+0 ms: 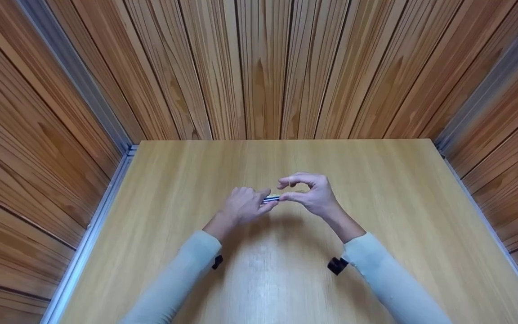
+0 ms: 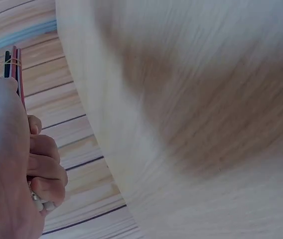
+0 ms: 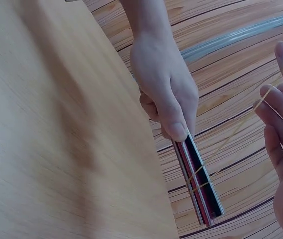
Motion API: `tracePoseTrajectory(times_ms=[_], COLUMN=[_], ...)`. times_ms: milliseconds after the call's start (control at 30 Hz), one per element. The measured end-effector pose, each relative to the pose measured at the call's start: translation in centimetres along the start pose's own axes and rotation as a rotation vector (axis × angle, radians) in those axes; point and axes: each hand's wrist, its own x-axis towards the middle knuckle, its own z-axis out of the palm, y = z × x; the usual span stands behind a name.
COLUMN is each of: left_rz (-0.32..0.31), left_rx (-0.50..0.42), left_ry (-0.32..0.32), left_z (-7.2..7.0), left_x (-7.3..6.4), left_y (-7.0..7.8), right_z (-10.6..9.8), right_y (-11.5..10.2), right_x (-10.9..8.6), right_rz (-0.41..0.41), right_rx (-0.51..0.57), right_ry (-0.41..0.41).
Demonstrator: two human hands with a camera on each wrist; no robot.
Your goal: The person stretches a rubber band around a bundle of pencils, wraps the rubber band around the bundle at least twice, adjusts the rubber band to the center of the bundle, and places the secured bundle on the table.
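Several slim sticks (image 3: 206,200), probably light, stiff and slippery, jut above the table (image 1: 173,171) from the gripping left hand (image 1: 243,204) — best held there, clear of the springy rubber band (image 3: 201,186) hooked on the curled right hand (image 1: 316,195).

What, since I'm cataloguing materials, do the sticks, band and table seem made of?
Sticks: seemingly smooth and glossy, with pale streaks along their lengths; painted wood or plastic, I can't tell. Band: probably rubber, since it's thin, yellowish and pulled taut. Table: wood or wood-look laminate, going by the grain, with a satin sheen where light pools.
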Motion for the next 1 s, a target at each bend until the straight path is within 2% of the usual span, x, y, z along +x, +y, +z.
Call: tracePoseTrajectory(times_ms=[133, 300, 467, 667, 833, 1000], left_rz=[-0.067, -0.204, -0.305, -0.359, -0.422, -0.463], left_rx=[-0.013, -0.021, -0.116, -0.262, -0.414, -0.525], left_ry=[0.005, 0.068, 0.138, 0.194, 0.26, 0.353], left_z=[-0.3, -1.0, -1.6, -1.7, -1.5, -1.4], left_x=[0.2, 0.4, 0.6, 0.9, 1.0, 0.8], left_y=[-0.8, -2.0, -2.4, -1.7, -0.4, 1.2], right_z=[0.4, 1.0, 1.3, 2.0, 2.7, 3.0], right_y=[-0.1, 0.0, -0.1, 0.2, 0.4, 0.7], right_x=[-0.1, -0.3, -0.6, -1.0, -1.2, -1.1], right_rz=[-0.032, -0.1, -0.094, -0.08, -0.006, 0.067], right_rx=[0.061, 0.221, 0.298, 0.287, 0.293, 0.415], right_ry=[-0.01, -0.053, -0.056, 0.054, 0.156, 0.263])
